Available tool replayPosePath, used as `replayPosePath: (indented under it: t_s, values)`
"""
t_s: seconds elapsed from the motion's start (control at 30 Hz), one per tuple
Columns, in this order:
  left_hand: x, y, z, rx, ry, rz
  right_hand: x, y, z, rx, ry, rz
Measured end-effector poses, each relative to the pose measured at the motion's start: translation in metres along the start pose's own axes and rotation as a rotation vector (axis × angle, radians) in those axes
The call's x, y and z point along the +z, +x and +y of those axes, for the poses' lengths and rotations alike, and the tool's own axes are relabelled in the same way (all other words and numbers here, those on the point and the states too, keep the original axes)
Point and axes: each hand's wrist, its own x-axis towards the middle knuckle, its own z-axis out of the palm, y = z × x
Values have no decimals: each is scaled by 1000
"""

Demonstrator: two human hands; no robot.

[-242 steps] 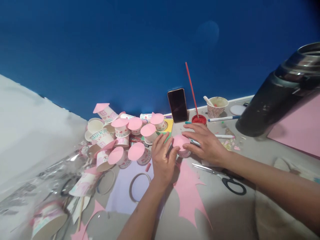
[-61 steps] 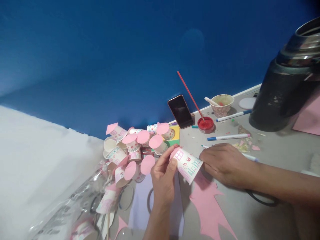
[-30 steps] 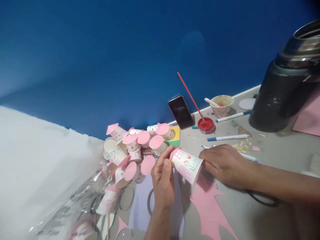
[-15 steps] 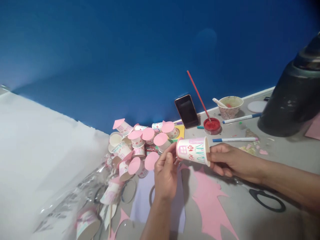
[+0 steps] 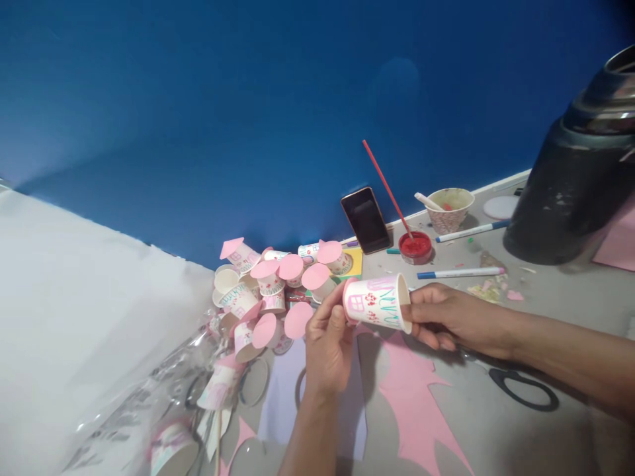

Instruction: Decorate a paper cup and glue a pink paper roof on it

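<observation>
Between my two hands lies a decorated paper cup (image 5: 380, 303) on its side, painted with a pink window, red flowers and green strokes. My left hand (image 5: 330, 337) grips its pink-topped base end. At the open rim on the right, my right hand (image 5: 439, 317) pinches the cup, with the thumb at the mouth. A group of similar paper cups with pink paper cone tops (image 5: 265, 270) stands and lies to the left. Under the hands are a lilac paper sheet (image 5: 342, 423) and a cut-up pink paper sheet (image 5: 417, 403).
A phone (image 5: 366, 219) leans on the blue wall. Beside it are a red paint pot (image 5: 415, 250) with a red stick, a paper bowl (image 5: 450, 208) and markers (image 5: 461, 273). A dark flask (image 5: 560, 178) stands right, scissors (image 5: 523, 390) below. Clear plastic wrap (image 5: 149, 390) lies left.
The view has shifted slightly, so things at the right appear a little further left. Both hands keep hold of the paper cup, which has barely turned.
</observation>
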Motion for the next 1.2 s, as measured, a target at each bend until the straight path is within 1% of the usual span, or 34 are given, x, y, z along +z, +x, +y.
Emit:
replayPosePath:
  t_s: [0.27,0.33,0.4,0.47,0.57,0.63,0.7,0.8,0.87,1.0,1.07,1.2]
  values:
    - [3,1,2,-10,-5,-13,0,1,2,-10,-29,-19]
    - [2,2,3,-15,-16,7,1,0,1,-22,-89,-5]
    - [0,2,3,-11,-28,41,3,-1,-1,-39,-225,58]
    - [-1,1,3,25,-15,64,5,-2,-2,-117,-431,162]
    - [-1,-1,1,104,59,65,7,-2,0,-373,-807,335]
    - [2,-3,0,124,107,72,6,-1,6,-510,-1022,415]
    - [4,-6,-1,124,143,95,5,2,11,-567,-1142,480]
    - [6,-7,-3,118,175,106,3,4,16,-599,-1200,556]
    - [5,-7,-4,115,199,118,3,4,15,-608,-1217,562]
    - [4,-5,-1,131,292,196,2,1,11,-608,-1289,500]
    - [5,-5,3,125,343,192,2,1,11,-663,-1356,498]
    - [8,-7,9,134,417,175,1,3,16,-826,-1451,532]
